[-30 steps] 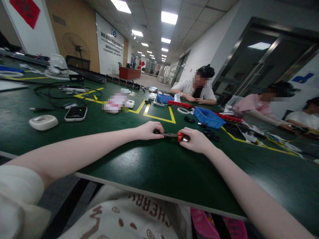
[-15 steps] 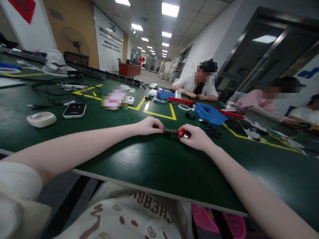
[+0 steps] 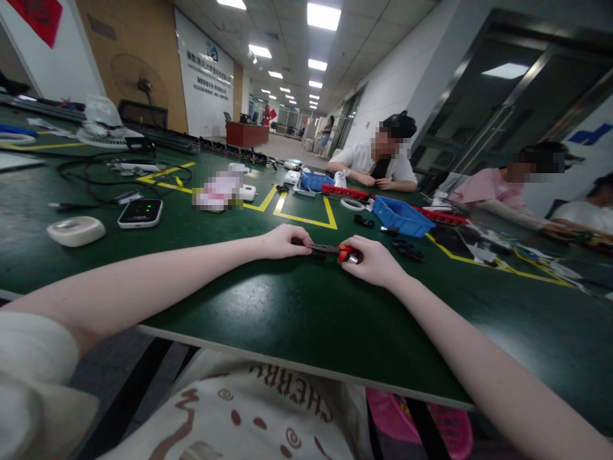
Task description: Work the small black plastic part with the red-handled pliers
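Note:
Both my hands rest on the green table [image 3: 297, 319], close together. My right hand [image 3: 376, 260] is closed around the red handles of a pair of pliers [image 3: 335, 252], whose dark jaws point left. My left hand [image 3: 283, 241] is curled shut right at the jaw tips, pinching a small dark part that I cannot make out. The two hands almost touch across the tool.
A blue bin [image 3: 401, 217] and small black parts [image 3: 407, 249] lie beyond my right hand. A phone [image 3: 140, 213], a white oval case [image 3: 75, 230] and cables [image 3: 110, 176] sit to the left. Three other people sit along the far right side. Yellow tape lines [image 3: 306, 220] mark the table.
My hands and the pliers have stayed put on the table. The view has drifted slightly, so everything sits a little higher in the frame.

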Demonstrator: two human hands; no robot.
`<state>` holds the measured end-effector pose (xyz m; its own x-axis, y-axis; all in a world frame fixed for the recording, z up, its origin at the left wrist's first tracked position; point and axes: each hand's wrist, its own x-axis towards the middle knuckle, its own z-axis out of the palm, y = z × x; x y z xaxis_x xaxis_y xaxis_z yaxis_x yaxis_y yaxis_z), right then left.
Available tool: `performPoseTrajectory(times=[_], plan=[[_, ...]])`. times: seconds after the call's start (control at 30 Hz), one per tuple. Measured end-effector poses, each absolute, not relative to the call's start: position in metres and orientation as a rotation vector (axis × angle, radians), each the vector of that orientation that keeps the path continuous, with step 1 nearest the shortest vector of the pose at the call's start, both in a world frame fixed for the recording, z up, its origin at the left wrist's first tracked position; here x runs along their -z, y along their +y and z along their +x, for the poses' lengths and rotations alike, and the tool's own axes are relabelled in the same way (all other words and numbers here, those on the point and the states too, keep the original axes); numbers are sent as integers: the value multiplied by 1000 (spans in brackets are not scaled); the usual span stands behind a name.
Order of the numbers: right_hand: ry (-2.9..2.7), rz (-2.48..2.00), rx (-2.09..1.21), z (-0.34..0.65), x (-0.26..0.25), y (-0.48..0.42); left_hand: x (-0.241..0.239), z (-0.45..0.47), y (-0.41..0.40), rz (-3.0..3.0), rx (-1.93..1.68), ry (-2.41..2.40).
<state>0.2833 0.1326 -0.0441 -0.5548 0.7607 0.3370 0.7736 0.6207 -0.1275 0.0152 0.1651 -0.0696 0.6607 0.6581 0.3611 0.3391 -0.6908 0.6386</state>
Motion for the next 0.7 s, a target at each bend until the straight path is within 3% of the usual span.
performPoseTrajectory(times=[0.7], plan=[[-2566,-1282,88,281,40,134,72,14,165,2376,-844,746]])
